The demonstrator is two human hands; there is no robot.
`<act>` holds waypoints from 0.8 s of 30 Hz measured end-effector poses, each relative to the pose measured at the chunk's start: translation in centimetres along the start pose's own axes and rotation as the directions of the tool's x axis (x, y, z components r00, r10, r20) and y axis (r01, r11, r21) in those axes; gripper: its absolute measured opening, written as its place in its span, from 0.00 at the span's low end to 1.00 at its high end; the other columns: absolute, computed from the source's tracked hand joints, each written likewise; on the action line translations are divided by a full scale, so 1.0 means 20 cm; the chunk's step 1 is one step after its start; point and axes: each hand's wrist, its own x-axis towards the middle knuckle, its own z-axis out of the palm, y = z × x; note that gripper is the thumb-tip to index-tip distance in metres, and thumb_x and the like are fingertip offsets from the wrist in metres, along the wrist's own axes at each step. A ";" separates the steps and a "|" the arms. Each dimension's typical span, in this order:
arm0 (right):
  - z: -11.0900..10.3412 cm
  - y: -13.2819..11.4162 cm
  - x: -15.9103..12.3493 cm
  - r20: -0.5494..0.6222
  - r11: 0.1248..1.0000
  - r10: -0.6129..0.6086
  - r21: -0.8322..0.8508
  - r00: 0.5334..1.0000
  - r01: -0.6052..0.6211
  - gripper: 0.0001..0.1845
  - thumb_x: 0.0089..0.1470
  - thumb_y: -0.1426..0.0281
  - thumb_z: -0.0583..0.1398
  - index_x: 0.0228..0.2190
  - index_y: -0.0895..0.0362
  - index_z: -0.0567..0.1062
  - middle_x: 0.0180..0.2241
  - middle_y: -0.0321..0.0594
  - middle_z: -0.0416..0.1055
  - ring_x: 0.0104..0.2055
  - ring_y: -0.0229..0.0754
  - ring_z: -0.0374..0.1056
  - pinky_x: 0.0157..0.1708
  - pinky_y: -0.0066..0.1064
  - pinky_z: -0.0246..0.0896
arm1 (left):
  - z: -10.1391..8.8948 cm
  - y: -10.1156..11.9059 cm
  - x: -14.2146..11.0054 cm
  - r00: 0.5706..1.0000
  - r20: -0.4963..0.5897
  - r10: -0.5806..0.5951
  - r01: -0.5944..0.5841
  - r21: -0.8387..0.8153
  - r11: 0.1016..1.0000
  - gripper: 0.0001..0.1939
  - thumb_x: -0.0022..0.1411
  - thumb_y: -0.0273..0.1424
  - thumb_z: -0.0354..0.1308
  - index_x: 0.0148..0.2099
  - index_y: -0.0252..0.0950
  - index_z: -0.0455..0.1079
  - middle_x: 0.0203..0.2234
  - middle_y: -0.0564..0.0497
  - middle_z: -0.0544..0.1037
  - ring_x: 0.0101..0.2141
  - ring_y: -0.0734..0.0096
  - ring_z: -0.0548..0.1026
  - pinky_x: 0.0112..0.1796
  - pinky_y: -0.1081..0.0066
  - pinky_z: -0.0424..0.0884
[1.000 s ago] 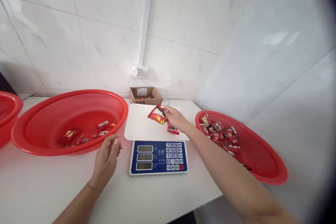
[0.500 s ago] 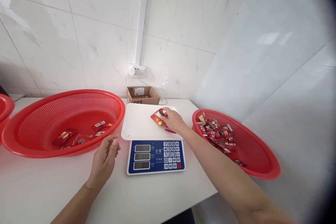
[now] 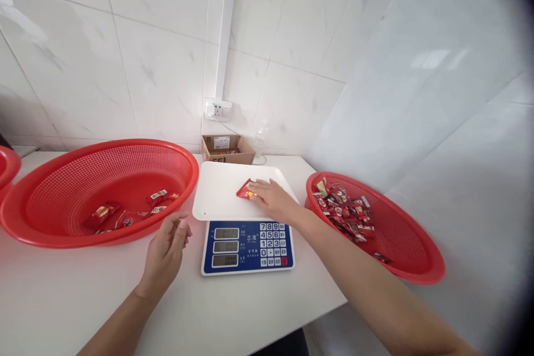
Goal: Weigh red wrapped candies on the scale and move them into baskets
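Observation:
On the white tray [image 3: 219, 189] of a blue-fronted weighing scale [image 3: 249, 247], my right hand [image 3: 273, 198] reaches over a red and yellow snack packet [image 3: 244, 189]. Its fingers and thumb close around the packet, whose left end sticks out past the fingertips. What lies beneath the palm is hidden. My left hand [image 3: 166, 245] hovers loosely curled just left of the scale's display, thumb against the fingers, with nothing seen in it. Beside it stands a large red perforated basket [image 3: 41, 192], where several red packets [image 3: 130, 219] lie on the bottom.
At the right, a second red basket [image 3: 411, 245] holds many small red wrapped snacks [image 3: 346, 208]. Behind the scale are a cardboard box [image 3: 227, 150] and a clear plastic bottle [image 3: 260, 139]. The tiled wall [image 3: 162, 67] with a power socket [image 3: 218, 110] closes off the back.
My right hand has come down flatter over the packet, which now shows less of its face. The other red packet that lay under the hand is now covered. My left hand stays put.

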 end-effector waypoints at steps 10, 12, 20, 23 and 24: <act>-0.08 -0.02 -0.15 0.130 0.953 0.303 -0.042 0.944 -0.300 0.32 0.59 0.58 0.49 0.61 0.57 0.52 0.63 0.47 0.45 0.64 0.52 0.39 0.59 0.46 0.40 | -0.01 0.00 0.01 1.000 -0.020 -0.012 0.012 0.003 1.000 0.16 0.60 0.45 0.45 0.42 0.39 0.63 0.24 0.55 0.68 0.24 0.73 0.67 0.26 0.73 0.67; -0.08 0.00 -0.19 0.101 0.928 0.371 -0.068 0.923 -0.366 0.31 0.57 0.62 0.52 0.59 0.58 0.56 0.60 0.49 0.53 0.61 0.52 0.48 0.57 0.44 0.47 | -0.01 0.01 0.01 1.000 -0.023 -0.013 0.014 0.006 1.000 0.16 0.60 0.45 0.45 0.41 0.40 0.63 0.23 0.55 0.69 0.24 0.73 0.67 0.26 0.73 0.68; 0.02 0.02 -0.07 -0.013 0.954 0.279 0.117 0.960 -0.276 0.33 0.52 0.74 0.55 0.59 0.57 0.55 0.59 0.47 0.55 0.59 0.45 0.52 0.57 0.37 0.48 | -0.02 0.01 0.02 0.999 -0.025 -0.020 0.021 0.054 0.998 0.17 0.58 0.46 0.45 0.40 0.39 0.64 0.23 0.55 0.69 0.23 0.73 0.68 0.25 0.74 0.68; -0.02 0.05 -0.06 -0.070 0.958 0.278 0.091 0.958 -0.272 0.31 0.53 0.75 0.54 0.59 0.58 0.56 0.61 0.47 0.50 0.62 0.45 0.47 0.59 0.37 0.45 | -0.02 0.00 0.02 0.999 -0.039 -0.027 0.031 0.104 0.994 0.17 0.58 0.46 0.46 0.40 0.39 0.64 0.24 0.55 0.70 0.24 0.73 0.69 0.25 0.74 0.69; -0.05 0.08 -0.08 -0.100 0.960 0.278 0.066 0.955 -0.272 0.30 0.54 0.75 0.53 0.59 0.58 0.57 0.61 0.47 0.50 0.62 0.45 0.47 0.59 0.37 0.44 | -0.03 -0.01 0.03 0.999 -0.051 -0.019 0.025 0.131 0.991 0.17 0.58 0.46 0.45 0.40 0.40 0.64 0.25 0.55 0.70 0.24 0.74 0.69 0.26 0.74 0.69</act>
